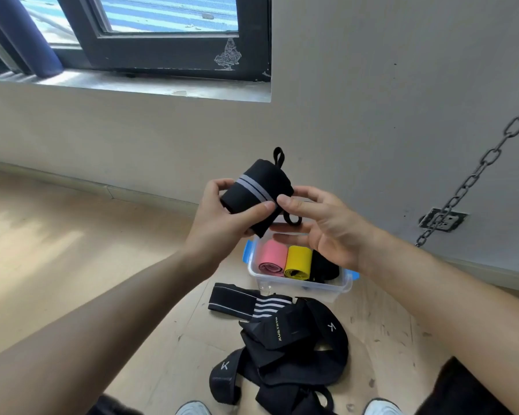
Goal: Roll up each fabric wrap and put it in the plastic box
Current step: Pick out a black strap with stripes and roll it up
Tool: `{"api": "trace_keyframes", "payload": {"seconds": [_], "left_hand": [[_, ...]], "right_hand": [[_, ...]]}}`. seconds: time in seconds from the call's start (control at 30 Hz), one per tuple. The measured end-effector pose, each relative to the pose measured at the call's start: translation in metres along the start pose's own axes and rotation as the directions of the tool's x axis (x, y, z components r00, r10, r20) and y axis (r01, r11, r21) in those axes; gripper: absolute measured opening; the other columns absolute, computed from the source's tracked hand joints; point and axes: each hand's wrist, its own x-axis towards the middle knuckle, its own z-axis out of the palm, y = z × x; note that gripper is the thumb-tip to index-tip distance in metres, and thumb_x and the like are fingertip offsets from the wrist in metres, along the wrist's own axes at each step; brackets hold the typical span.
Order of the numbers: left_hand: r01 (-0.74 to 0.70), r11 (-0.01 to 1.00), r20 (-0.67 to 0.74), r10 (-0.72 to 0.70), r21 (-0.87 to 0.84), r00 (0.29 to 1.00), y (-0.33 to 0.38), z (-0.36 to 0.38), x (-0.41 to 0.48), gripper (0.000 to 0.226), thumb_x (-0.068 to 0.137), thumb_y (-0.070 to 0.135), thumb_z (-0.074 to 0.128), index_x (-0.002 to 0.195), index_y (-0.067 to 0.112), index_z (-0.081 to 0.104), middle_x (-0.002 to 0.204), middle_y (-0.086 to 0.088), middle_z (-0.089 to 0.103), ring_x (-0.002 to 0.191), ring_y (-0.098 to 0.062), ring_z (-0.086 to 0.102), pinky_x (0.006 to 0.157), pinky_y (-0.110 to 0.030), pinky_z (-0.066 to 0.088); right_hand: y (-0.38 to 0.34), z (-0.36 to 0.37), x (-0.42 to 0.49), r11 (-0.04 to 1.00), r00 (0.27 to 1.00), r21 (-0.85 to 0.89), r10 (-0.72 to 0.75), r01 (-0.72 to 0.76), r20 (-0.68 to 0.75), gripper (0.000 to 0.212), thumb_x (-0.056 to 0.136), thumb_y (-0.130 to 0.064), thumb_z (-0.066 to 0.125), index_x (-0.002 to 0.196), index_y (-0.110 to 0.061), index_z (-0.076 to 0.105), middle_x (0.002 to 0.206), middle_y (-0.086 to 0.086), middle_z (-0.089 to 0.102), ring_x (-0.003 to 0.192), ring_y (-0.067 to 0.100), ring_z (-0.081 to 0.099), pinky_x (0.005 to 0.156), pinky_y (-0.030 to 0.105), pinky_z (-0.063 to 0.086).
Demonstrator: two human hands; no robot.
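Your left hand (222, 223) is gripping the rolled black wrap (252, 187) with the grey stripe, thumb across its front and fingers curled behind. Your right hand (321, 226) is pinching the roll's other end, thumb on top, the other fingers spread loosely beneath. You are holding the roll in the air just above the plastic box (297, 284), which is sitting on the floor (72, 250) with a pink roll (271, 256), a yellow roll (298, 260) and a black roll (324, 266) inside. Loose black wraps (294, 339) are lying heaped in front of the box.
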Motion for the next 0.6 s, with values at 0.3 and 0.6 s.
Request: {"api": "trace_keyframes", "payload": {"seconds": [0.3,0.6], "left_hand": [[0.065,0.998,0.147,-0.065,0.001,0.987,-0.013,0.010,-0.003,0.028,0.100,0.027,0.064,0.123,0.018,0.050,0.120,-0.009,0.067,0.095,-0.010,0.072,0.083,-0.031,0.059],[0.081,0.985,0.136,-0.102,0.150,0.986,-0.029,0.006,-0.003,0.038,0.084,0.022,0.084,0.103,0.011,0.053,0.113,-0.008,0.064,0.093,-0.027,0.074,0.082,-0.045,0.063]], "right_hand": [[0.004,-0.011,0.008,0.999,0.961,0.015,-0.036,0.042,-0.274,0.055,0.079,-0.013,0.083,0.125,-0.008,0.053,0.115,0.020,0.070,0.093,0.037,0.075,0.093,0.049,0.058],[0.021,-0.010,0.012,0.981,0.984,-0.189,-0.067,0.035,-0.164,0.064,0.066,-0.023,0.087,0.121,-0.013,0.056,0.113,0.013,0.071,0.100,0.028,0.073,0.086,0.046,0.061]]}}
